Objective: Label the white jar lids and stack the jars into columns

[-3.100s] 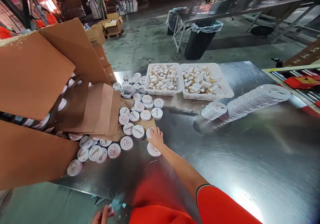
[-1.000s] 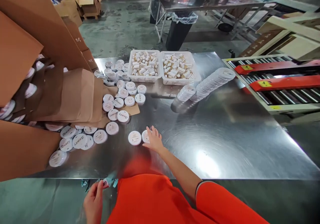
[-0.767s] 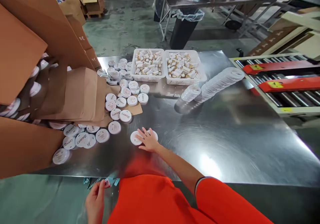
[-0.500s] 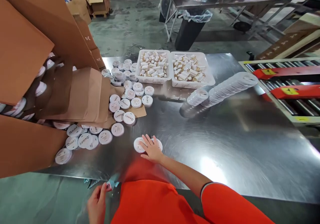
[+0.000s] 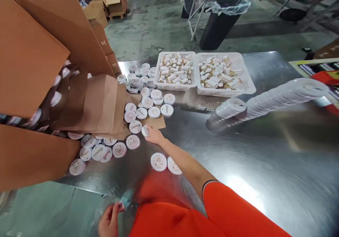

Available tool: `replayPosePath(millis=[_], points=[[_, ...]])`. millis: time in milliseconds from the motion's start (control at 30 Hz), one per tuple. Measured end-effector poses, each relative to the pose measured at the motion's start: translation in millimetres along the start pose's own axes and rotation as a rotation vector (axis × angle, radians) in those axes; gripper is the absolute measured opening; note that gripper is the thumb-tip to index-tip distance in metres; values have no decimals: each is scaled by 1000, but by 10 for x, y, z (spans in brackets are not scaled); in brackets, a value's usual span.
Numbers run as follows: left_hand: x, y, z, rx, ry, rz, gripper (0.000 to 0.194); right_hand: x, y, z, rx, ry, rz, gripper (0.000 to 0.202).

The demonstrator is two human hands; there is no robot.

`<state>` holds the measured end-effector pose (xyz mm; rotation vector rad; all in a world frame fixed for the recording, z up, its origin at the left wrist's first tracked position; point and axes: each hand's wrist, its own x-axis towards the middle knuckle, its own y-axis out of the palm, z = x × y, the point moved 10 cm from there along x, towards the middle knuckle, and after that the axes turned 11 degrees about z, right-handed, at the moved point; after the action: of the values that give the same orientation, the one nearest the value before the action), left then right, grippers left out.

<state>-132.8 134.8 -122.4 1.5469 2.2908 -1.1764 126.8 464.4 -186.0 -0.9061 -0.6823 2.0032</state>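
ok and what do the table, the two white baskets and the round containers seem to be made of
Table: likely stainless steel, shiny, given its glare and reflections.
White baskets: probably moulded plastic, fairly dull, from the thin perforated walls.
Round containers: maybe plastic, judging by smooth white printed tops; coated metal isn't ruled out.

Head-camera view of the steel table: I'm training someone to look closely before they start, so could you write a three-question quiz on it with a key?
1. Multiple choice: what is the right hand touching?
A) the black bin
B) a round flat tub
C) the roller conveyor

2. True or false: both white baskets hold small bottles.

3. Count: how many tubs lie apart from the main spread, close to the red shirt?

Key:
1. B
2. True
3. Two, one of them partly hidden by the right forearm.
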Motion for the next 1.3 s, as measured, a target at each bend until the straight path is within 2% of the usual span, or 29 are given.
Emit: replayPosePath(millis=[133,200,300,367,467,567,667,733,800,867,967,1067,1133,1233,1300], points=[[84,78,166,42,-36,129,57,-415,-87,-724,143,184,-45,31],[147,117,187,39,-39,187,59,-635,-148,-1022,166,292,-87,29],[224,126,104,46,-18,209,59,-893,-256,-1240,153,419,-190,33],[254,115,16,58,1,202,58,-994,-333,-1227,89,478,-281,40],[265,91,-94,64,32,184,59,-951,-376,-991,-98,469,-338,52],[236,90,-135,96,48,182,61,-705,-270,-651,-281,312,-231,64],[181,77,-118,134,54,163,62,-546,-124,-424,-435,111,-45,59],[145,74,-87,130,60,159,60,-615,-175,-502,-481,120,-5,56],[119,71,-40,133,55,159,59,-834,-320,-764,-464,263,-23,62],[103,65,16,156,34,156,61,-1178,-393,-1086,-412,440,-5,76],[92,90,87,159,-15,168,65,-1760,-320,-1419,-384,612,41,83],[90,144,68,136,-37,197,64,-2234,-170,-1518,-421,687,-26,75],[93,148,0,137,-27,193,62,-2454,-59,-1529,-433,719,-106,73],[97,121,-124,142,10,177,59,-2613,81,-1516,-439,692,-208,77],[98,105,-176,143,37,179,59,-2588,203,-1472,-450,572,-190,80]])
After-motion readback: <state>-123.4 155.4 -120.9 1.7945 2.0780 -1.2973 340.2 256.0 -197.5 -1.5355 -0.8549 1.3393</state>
